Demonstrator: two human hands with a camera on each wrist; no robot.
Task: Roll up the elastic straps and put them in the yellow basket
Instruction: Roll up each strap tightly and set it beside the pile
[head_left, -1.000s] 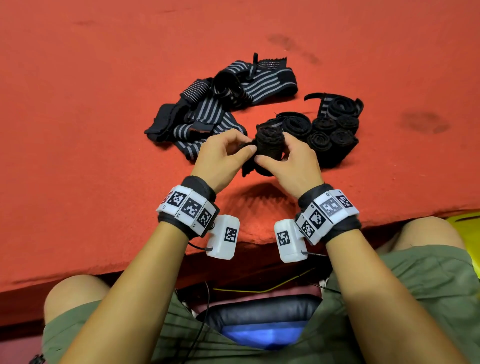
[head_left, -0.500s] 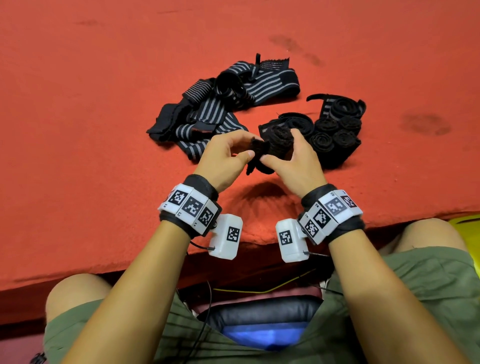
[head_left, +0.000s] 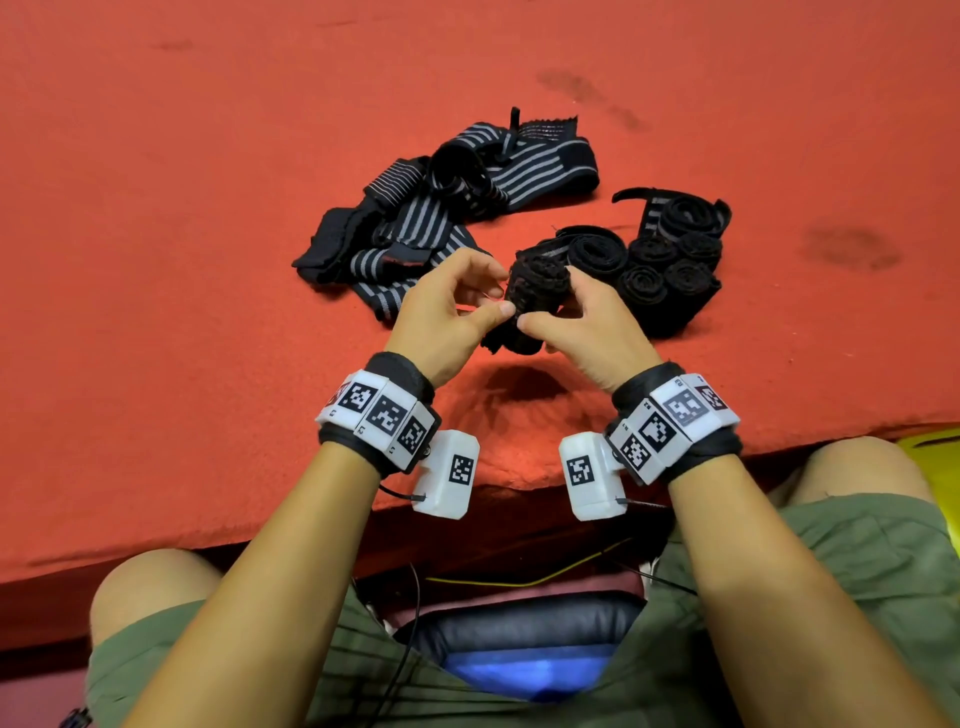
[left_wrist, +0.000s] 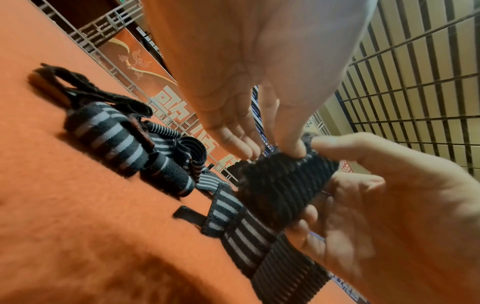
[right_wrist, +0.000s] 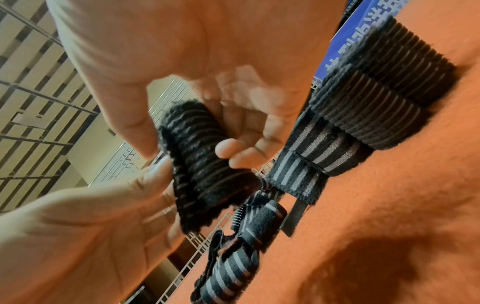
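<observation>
Strap roll (head_left: 537, 291) betw. both hands, above red cloth (head_left: 208, 260) (near front edge).

Seven rolled straps (head_left: 670, 254), one tangled unrolled heap (head_left: 441, 208), two hands (head_left: 452, 312)

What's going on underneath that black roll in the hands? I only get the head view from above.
Observer: In the left wrist view, the right hand has its fingers curled round the underside of the black roll.
Visitor: And the other one?
Observer: The right wrist view shows the left hand pinching the roll's loose end, which is not yet wrapped flat.
Visitor: Anything beyond the table?
Observer: Yes, a metal wire grid shows beyond it.
</observation>
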